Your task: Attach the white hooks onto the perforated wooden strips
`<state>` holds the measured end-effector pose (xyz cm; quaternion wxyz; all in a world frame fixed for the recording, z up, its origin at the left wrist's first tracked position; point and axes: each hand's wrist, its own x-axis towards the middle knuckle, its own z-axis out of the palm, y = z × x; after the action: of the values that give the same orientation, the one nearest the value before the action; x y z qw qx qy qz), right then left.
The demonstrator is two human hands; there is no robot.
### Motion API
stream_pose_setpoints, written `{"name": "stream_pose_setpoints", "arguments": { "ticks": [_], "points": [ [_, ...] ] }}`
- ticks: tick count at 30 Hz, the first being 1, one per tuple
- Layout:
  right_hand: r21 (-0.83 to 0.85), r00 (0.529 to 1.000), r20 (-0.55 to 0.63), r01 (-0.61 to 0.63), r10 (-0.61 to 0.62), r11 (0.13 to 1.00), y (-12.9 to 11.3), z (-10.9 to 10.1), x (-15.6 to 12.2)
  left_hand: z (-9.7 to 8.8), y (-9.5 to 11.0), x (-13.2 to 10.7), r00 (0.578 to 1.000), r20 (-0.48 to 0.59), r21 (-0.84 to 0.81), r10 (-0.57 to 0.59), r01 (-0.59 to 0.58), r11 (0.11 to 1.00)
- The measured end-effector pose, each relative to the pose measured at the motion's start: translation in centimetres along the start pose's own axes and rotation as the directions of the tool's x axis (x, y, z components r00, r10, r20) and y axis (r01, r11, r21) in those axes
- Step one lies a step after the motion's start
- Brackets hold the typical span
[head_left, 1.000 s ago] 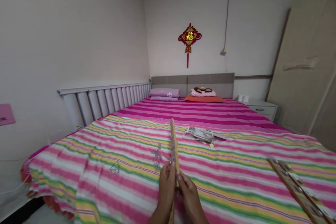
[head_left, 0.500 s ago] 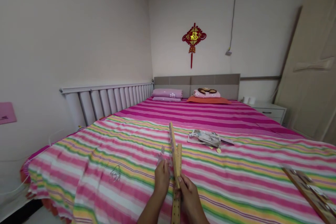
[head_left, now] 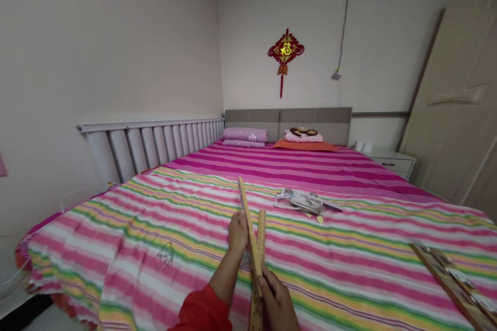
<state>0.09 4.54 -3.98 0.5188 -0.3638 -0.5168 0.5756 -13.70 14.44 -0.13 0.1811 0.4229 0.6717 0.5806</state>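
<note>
A narrow light-wood strip is tilted up above the bed, its far end raised. My right hand is closed around its near end, thumb on top. My left hand is closed against the strip's left side about halfway along; what its fingers pinch is hidden. Clear, shiny bits show below that hand, too small to name. Under the raised strip, a second wooden strip with rows of small holes lies on the striped sheet.
A pile of clear plastic packets lies on the sheet beyond my hands. At the right rests a brown wooden strip with metal pieces along it. A thin loop of wire or clear plastic lies at the left.
My left hand has moved forward and up along the strip, and a red sleeve now shows. The strip's far end has swung left. My right hand still holds its near end.
</note>
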Motion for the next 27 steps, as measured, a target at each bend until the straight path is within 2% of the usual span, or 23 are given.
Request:
{"name": "stream_pose_setpoints", "arguments": {
  "ticks": [4,8,13,17,23,27],
  "points": [
    [0.001,1.0,0.008,0.005,-0.005,1.0,0.7,-0.4,-0.6,-0.1,-0.2,0.3,1.0,-0.006,0.013,0.015,-0.015,1.0],
    [0.037,0.996,0.058,-0.073,0.071,0.997,1.3,-1.2,-0.7,-0.9,-0.8,0.5,0.999,0.01,-0.018,0.051,-0.051,0.999],
    [0.074,0.982,0.134,-0.144,0.133,0.987,1.4,-1.7,-0.5,-1.9,-2.1,1.4,0.989,0.024,0.078,0.149,-0.151,0.986],
    [0.096,0.982,0.118,-0.159,0.147,0.983,0.8,-1.8,-0.4,-2.4,-3.0,2.0,0.987,0.042,0.137,0.158,-0.162,0.977],
    [0.1,0.986,0.112,-0.134,0.123,0.986,0.4,-2.1,-0.5,-3.6,-3.6,3.3,0.989,0.063,0.126,0.134,-0.141,0.982],
    [0.077,0.999,0.011,-0.054,0.053,0.996,1.2,-2.2,-1.2,-4.0,-3.1,4.6,0.994,0.025,0.11,0.107,-0.109,0.988]
  ]
}}
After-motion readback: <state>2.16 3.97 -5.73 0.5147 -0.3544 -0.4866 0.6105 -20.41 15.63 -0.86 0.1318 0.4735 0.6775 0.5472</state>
